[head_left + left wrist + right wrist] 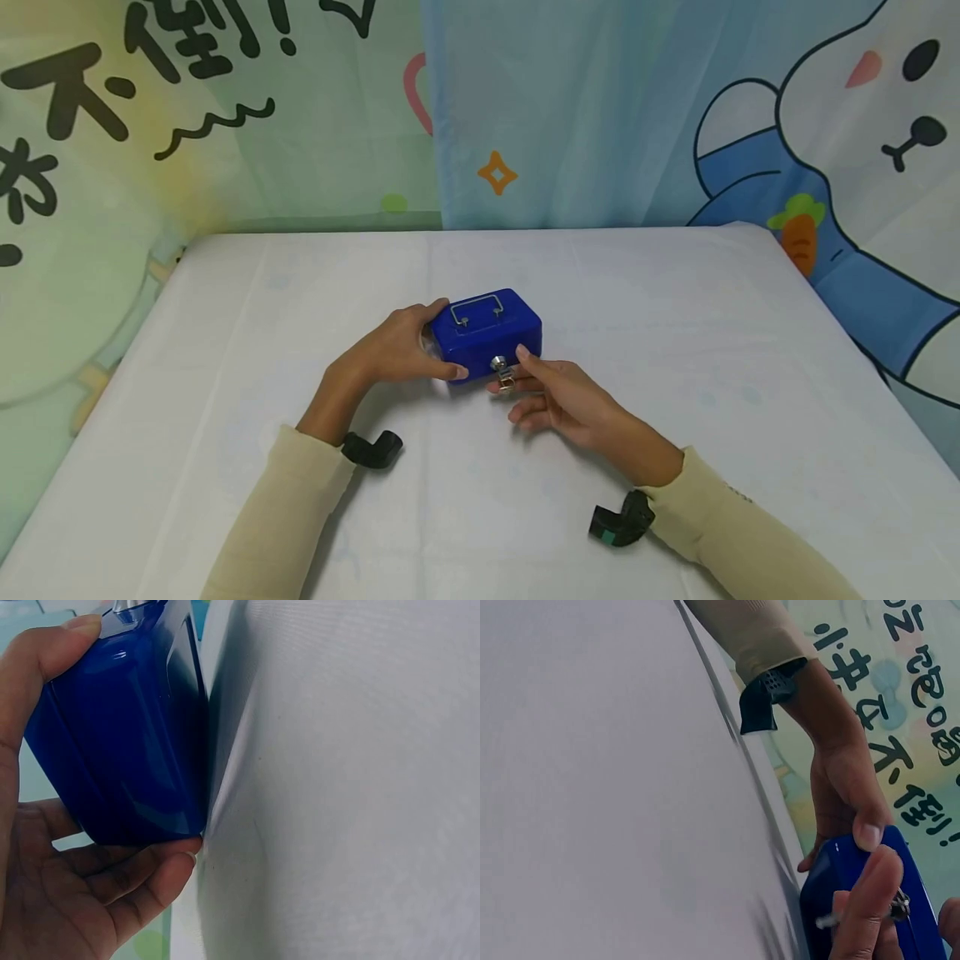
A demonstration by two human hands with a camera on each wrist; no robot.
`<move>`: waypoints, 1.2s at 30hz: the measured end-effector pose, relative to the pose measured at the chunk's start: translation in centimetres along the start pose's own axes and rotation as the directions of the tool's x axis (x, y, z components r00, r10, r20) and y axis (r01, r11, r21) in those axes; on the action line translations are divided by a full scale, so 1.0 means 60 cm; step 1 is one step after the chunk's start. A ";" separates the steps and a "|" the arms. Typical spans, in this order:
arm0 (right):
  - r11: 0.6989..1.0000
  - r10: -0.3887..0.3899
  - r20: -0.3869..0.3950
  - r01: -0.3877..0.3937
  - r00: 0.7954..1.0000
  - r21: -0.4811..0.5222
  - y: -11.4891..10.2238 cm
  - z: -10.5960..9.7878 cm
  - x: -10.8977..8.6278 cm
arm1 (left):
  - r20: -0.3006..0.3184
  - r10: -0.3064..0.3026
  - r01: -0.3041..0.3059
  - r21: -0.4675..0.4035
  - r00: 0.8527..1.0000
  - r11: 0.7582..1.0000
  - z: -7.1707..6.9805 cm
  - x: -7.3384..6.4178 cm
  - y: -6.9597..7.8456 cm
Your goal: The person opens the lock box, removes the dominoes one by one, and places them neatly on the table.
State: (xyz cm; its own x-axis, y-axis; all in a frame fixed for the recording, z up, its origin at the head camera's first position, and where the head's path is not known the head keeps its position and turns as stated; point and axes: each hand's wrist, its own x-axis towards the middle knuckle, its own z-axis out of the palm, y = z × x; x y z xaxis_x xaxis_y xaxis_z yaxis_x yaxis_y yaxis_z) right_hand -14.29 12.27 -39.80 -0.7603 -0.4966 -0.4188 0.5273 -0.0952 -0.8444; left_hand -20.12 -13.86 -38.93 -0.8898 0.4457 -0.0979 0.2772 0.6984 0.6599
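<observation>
A small blue cash box [487,329] sits on the white-covered table, with a wire handle [477,308] folded on its lid. On its front is a round silver lock [498,363], from which small keys [506,382] hang. My left hand [397,343] grips the box's left end, thumb on the front and fingers round the back; the left wrist view shows this hand [82,877] against the blue side. My right hand [566,400] is at the front right corner, thumb by the box and fingers loosely bent beside the keys. In the right wrist view its fingers [866,907] partly cover the lock.
A white cloth [465,517] covers the table. Behind it hangs a printed curtain [585,117] with cartoon figures and lettering. Black wrist cameras [372,450] sit at both cuffs of the beige sleeves.
</observation>
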 end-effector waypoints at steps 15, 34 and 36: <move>0.309 -0.507 -0.006 0.175 0.862 -0.935 -0.024 -0.028 -0.028 | 0.066 0.034 -0.038 0.063 0.997 0.997 -0.005 -0.008 0.001; -0.038 -0.603 0.288 0.334 0.744 -0.942 -0.057 -0.061 -0.005 | 0.107 0.035 -0.047 0.109 0.994 0.993 -0.011 -0.017 0.002; -0.027 -0.566 0.284 0.326 0.774 -0.945 -0.061 -0.061 -0.004 | 0.107 0.042 -0.055 0.114 0.993 0.992 -0.010 -0.016 0.002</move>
State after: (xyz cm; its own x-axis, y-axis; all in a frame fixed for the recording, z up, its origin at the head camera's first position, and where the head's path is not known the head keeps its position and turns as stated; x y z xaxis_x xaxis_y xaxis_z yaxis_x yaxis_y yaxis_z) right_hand -17.44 15.92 -37.82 -0.7793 -0.5751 0.2488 -0.6210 0.6558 -0.4293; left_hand -19.43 -14.55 -38.30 -0.8332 0.5324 -0.1493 0.3648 0.7323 0.5751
